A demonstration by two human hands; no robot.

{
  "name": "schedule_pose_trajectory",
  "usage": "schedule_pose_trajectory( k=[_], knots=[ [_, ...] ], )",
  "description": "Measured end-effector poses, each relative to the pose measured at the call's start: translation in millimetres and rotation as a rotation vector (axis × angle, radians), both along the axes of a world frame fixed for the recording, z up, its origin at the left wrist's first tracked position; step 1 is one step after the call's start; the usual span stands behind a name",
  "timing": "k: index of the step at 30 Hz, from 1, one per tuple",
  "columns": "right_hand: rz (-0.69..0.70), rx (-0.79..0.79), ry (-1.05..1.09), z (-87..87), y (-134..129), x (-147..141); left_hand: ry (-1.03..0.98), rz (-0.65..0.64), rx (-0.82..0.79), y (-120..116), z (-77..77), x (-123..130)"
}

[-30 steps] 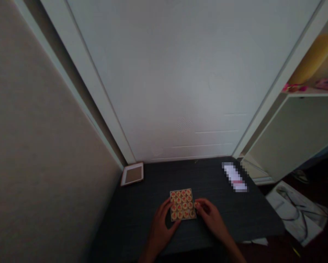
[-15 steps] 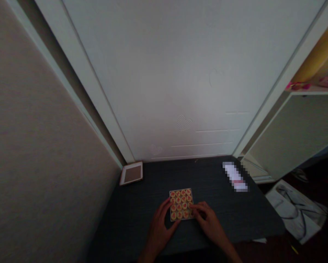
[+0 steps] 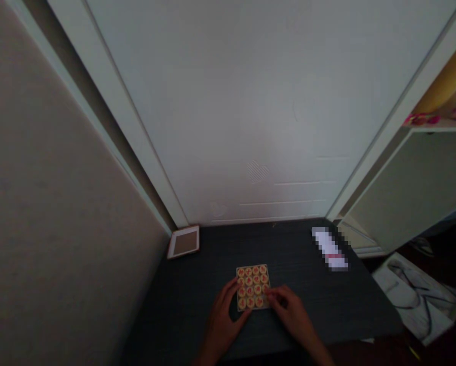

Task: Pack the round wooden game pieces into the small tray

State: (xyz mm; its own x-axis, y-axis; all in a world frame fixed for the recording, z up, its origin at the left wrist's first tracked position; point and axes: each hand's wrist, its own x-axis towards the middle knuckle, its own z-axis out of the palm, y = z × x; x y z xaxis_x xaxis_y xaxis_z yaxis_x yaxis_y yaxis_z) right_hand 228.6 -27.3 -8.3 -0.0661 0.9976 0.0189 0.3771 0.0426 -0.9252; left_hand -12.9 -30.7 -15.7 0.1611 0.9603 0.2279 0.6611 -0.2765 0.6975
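A shallow square tray [image 3: 237,308] lies on the dark table, filled with rows of round, pale xiangqi pieces [image 3: 250,291] bearing red characters. My left hand [image 3: 222,317] curves around the tray's left side, fingers along that edge and thumb at the near edge, gripping it. Over the tray's lower right corner, my right hand [image 3: 289,307] has thumb and forefinger pinched together. Its fingertips meet the right-hand column of pieces and partly cover one. Whether a piece is between them is hidden. The corner slot below the fingertips shows no clear piece.
A framed flat object [image 3: 185,242] lies at the table's back left. A blurred-out white item [image 3: 330,249] is at the back right. The dark table [image 3: 197,284] meets a white panel [image 3: 228,127] behind. A white box [image 3: 418,300] stands low at the right.
The view has shifted slightly, so tray and table sit a little lower. Both hands keep their places at the tray; the right fingers have moved only slightly.
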Motion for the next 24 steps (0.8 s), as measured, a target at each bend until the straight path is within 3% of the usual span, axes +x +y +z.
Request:
schedule_pose_trajectory(
  k=[6, 16, 24],
  knots=[
    [-0.018, 0.006, -0.014, -5.0, 2.5, -0.6, -0.002, 0.007, 0.008, 0.2, 0.5, 0.5],
    [0.022, 0.017, 0.029, 1.9, -0.8, -0.2, 0.008, -0.004, 0.016, 1.0, -0.2, 0.3],
    [-0.014, 0.057, -0.023, -6.3, -1.9, -4.5, -0.006, 0.0, 0.042, 1.1, -0.7, 0.9]
  ],
)
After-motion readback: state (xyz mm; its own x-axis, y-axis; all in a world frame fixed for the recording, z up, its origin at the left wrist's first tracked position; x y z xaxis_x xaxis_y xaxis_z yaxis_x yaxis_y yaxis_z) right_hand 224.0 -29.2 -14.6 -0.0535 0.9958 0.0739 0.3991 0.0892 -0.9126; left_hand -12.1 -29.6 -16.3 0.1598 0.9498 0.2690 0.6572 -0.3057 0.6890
